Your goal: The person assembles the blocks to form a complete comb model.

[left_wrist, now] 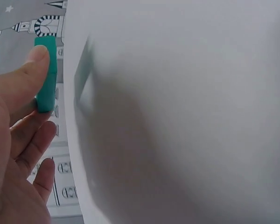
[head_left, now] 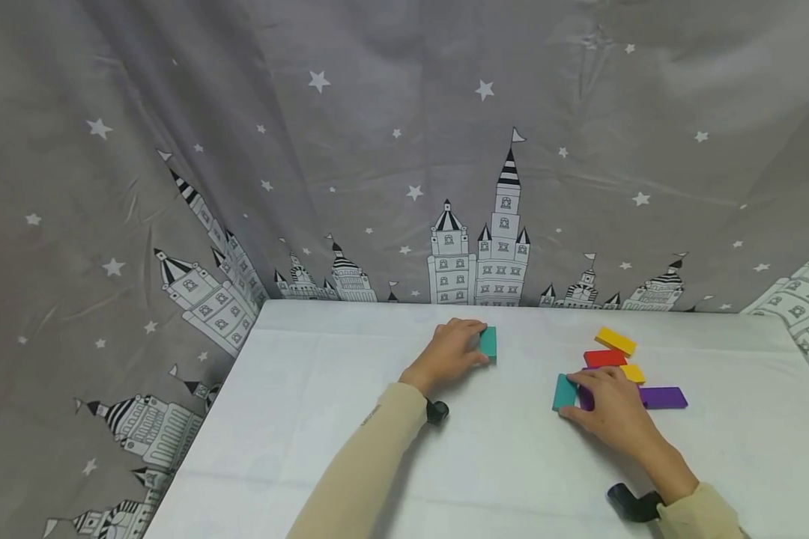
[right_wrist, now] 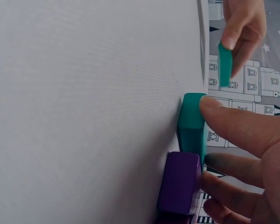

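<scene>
My left hand (head_left: 445, 353) pinches a teal block (head_left: 488, 343) between thumb and fingers, near the back of the table. In the left wrist view this teal block (left_wrist: 46, 91) is apart from the white surface, with a shadow below. Further right, my right hand (head_left: 616, 413) pinches a second teal block (head_left: 564, 393), thumb on its near end. The right wrist view shows this teal block (right_wrist: 191, 112) beside a purple block (right_wrist: 178, 184); whether it touches the table I cannot tell. My right hand partly covers that purple block in the head view.
Behind and beside the right hand lie a red block (head_left: 604, 358), a yellow block (head_left: 616, 340), another yellow block (head_left: 634, 373) and a purple block (head_left: 665, 397). A white cloth covers the table (head_left: 310, 419). A grey castle-print curtain (head_left: 377, 150) hangs behind it.
</scene>
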